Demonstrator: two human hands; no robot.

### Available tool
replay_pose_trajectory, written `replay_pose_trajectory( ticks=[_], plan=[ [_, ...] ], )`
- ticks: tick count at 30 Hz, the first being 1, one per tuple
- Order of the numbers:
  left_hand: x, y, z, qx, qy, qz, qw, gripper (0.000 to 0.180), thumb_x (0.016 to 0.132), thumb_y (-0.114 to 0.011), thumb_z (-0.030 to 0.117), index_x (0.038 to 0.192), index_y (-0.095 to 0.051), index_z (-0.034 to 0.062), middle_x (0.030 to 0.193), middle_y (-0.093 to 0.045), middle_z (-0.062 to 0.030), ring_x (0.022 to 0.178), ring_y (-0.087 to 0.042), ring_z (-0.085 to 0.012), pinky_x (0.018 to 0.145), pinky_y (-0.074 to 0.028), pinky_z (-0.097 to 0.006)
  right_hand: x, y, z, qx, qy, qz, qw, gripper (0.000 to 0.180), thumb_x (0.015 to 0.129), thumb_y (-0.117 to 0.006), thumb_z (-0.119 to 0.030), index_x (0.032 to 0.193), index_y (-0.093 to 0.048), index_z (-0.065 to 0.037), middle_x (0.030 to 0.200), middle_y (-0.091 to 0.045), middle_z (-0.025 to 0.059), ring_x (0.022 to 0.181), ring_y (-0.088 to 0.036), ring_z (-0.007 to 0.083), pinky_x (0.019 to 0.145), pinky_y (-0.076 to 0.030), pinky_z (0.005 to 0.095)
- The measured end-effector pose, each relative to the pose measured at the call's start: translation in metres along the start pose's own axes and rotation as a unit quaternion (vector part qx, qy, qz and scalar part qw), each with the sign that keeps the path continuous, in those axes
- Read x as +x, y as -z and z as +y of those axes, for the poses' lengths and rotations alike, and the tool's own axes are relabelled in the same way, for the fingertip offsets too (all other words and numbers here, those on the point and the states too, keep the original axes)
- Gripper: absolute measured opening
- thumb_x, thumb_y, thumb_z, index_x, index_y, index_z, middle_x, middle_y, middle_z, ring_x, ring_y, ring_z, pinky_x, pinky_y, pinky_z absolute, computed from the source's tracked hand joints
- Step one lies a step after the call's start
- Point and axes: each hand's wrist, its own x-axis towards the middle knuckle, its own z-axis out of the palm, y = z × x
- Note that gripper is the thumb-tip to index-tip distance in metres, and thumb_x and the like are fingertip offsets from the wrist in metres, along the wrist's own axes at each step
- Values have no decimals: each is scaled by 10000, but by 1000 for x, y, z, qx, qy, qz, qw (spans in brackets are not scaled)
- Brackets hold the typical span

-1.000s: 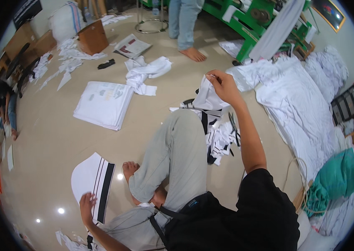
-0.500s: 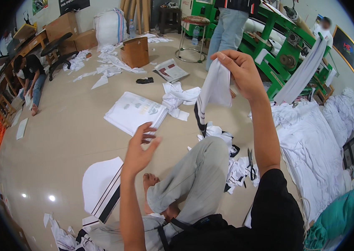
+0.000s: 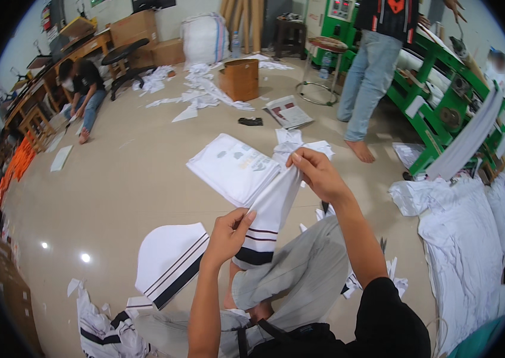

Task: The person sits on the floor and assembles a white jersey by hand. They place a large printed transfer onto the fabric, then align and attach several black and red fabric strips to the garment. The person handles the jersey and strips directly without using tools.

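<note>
Head view, hands grip striped white cloth piece (top bunched, shape unclear)

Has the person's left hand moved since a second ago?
Yes. The left hand came up from the curved white piece with dark stripes on the floor and now grips the lower end of the striped white cloth, also held by the right hand.

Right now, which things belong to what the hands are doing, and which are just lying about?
In hand:
white fabric strip with dark stripes, held by left hand and right hand
curved striped white piece on floor

Lying about:
brown round bin
metal stool
black office chair
</note>
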Motion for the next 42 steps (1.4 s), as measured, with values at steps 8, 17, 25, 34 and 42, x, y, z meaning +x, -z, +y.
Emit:
replay_pose_trajectory(
  ticks=[8,17,25,34,42],
  plan=[
    [-26,38,32,108,-131,187,968,257,998,-584,175,1096,-692,-36,1099,-707,-191,873,-699,-233,775,-538,-304,-4,-49,26,-42,14,-31,999,197,989,-618,-222,968,-673,-34,838,-635,-28,730,-515,28,640,-418,221],
    [-62,78,43,103,-23,141,984,238,1001,-581,181,968,-666,-39,686,-617,-99,611,-534,-136,574,-445,-293,-9,-46,6,-240,-59,-410,878,284,846,-813,-267,926,-722,-9,748,-640,-3,672,-524,53,585,-408,255],
    [-87,145,50,103,54,-150,982,242,1001,-598,244,1001,-634,5,750,-636,-41,665,-548,-74,602,-461,-260,0,-56,22,112,-52,-223,967,246,930,-689,-234,1057,-622,-35,988,-643,11,924,-574,113,821,-451,281],
    [-121,92,-38,-367,129,107,915,356,997,-562,137,1305,-532,-39,1206,-644,-115,1058,-646,-180,925,-523,-352,-65,-104,107,-32,-305,-367,879,523,902,-746,-261,1319,-563,-3,1197,-660,60,1025,-632,111,898,-513,286],
    [-144,107,-26,-411,122,155,890,459,973,-605,230,1327,-519,-49,1225,-645,-130,1113,-637,-201,948,-511,-356,-64,-92,63,374,-205,-152,891,505,917,-690,-123,1356,-500,39,1266,-621,121,1099,-642,190,948,-524,341]
  ],
)
